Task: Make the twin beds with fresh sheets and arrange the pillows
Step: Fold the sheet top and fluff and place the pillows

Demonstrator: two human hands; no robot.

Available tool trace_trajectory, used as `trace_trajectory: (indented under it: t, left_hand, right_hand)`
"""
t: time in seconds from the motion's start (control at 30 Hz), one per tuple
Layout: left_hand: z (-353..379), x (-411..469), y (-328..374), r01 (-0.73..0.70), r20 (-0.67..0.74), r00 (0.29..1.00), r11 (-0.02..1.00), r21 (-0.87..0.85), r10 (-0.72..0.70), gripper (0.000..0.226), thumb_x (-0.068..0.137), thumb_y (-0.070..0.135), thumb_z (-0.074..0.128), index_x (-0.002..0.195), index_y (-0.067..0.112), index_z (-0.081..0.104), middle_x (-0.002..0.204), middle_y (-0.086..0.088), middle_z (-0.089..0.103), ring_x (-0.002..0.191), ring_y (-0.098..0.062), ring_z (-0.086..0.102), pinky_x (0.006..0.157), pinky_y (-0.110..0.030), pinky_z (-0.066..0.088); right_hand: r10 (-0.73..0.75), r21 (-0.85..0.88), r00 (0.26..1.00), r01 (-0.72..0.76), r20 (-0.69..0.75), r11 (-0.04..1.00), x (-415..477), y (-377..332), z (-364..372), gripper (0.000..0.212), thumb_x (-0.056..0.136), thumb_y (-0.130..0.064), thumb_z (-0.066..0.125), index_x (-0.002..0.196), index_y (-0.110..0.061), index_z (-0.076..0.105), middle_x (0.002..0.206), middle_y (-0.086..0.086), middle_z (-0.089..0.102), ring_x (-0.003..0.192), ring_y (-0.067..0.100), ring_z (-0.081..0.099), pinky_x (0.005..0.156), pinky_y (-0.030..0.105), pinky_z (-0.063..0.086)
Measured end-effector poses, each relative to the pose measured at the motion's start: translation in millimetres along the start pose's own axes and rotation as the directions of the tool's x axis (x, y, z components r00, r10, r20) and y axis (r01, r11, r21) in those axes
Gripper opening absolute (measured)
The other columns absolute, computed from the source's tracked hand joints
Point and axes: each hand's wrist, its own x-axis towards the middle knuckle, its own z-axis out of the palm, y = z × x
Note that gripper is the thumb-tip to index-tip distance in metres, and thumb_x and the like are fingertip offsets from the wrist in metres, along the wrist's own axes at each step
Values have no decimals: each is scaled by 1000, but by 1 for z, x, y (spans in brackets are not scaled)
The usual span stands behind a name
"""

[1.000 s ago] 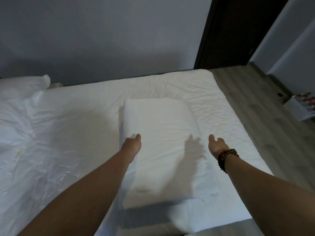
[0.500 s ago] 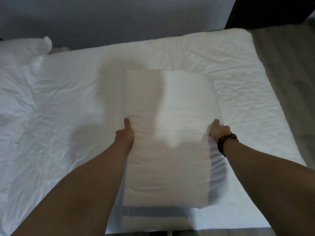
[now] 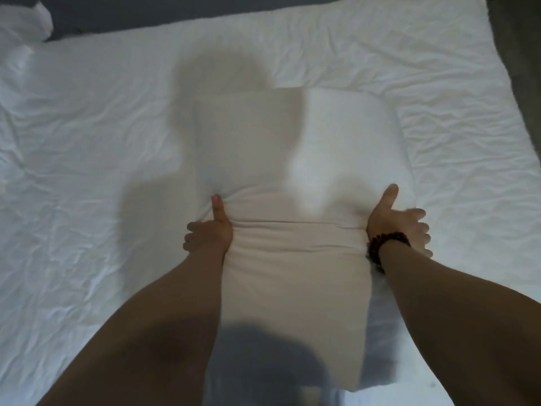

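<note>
1. Now you have the pillow point(image 3: 295, 183) squeezed between both palms at its waist. A second ago your hands were spread apart above it, touching nothing. Half a second ago they had just met its sides.
2. Your left hand point(image 3: 209, 231) presses the left side. Its grip is partly closed on the pillow, thumb up along the top face, fingers curled down the side.
3. Your right hand point(image 3: 395, 222), with the beaded bracelet point(image 3: 386, 244) at the wrist, presses the right side. Its grip is wider, thumb raised and fingers fanned toward the sheet. It is blurred, so I cannot tell how firmly it holds.
4. The fabric has bunched into creases between your hands. I judge this as plumping or the start of a lift, so the arranging step is under way.
5. The pillow lies lengthwise on the white sheet point(image 3: 87, 171) of the bed point(image 3: 439, 68), toward its right half, the near end close to the near edge.
6. At the far left, a lump of white bedding point(image 3: 26, 24) sits at the corner.
7. No containers are in sight, so nothing to report there.
</note>
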Motion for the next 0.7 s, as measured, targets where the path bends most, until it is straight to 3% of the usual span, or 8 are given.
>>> trace_trajectory:
  t: [0.17, 0.27, 0.4, 0.57, 0.7]
  left_hand:
    - [-6, 10, -15, -95, 91, 991, 995, -34, 98, 126, 71, 99, 11, 153, 4, 26, 151, -26, 40, 137, -40, 44, 113, -47, 34]
    - [-30, 0, -20, -158, 137, 977, 986, -50, 163, 131, 70, 100, 13, 148, -2, 41, 148, -27, 46, 137, -37, 46, 116, -41, 34]
    - [-81, -29, -27, -160, 212, 961, 982, -100, 178, 134, 68, 102, 14, 141, -4, 51, 143, -28, 51, 132, -37, 51, 114, -40, 37]
    - [-166, -61, -66, -130, 190, 968, 975, -181, 164, 131, 71, 100, 19, 139, -8, 51, 142, -30, 52, 131, -37, 51, 113, -39, 37]
    - [-245, -65, -111, -111, 125, 981, 961, -254, 146, 136, 65, 103, 21, 144, -6, 47, 146, -27, 49, 134, -36, 48, 116, -41, 34]
  right_hand:
    - [-68, 88, 994, 60, 86, 994, 4, 10, -8, 112, 73, -94, 6, 140, -12, 42, 135, 15, 53, 122, 36, 51, 97, 49, 38]
    - [-108, 89, 977, 93, 182, 992, 1, 9, -35, 116, 75, -94, 11, 134, -4, 51, 132, 19, 57, 116, 37, 54, 88, 41, 41]
    - [-96, 125, 961, 66, 261, 990, -37, 2, -75, 121, 72, -97, 16, 134, 1, 52, 131, 20, 57, 113, 37, 56, 93, 40, 45]
    - [-121, 192, 941, 61, 317, 980, -118, -3, -126, 118, 71, -97, 24, 133, 0, 52, 118, 16, 59, 101, 34, 57, 92, 39, 47]
    - [-173, 225, 916, 94, 363, 970, -197, -6, -145, 117, 75, -94, 27, 136, 2, 50, 131, 21, 58, 110, 35, 58, 97, 40, 46]
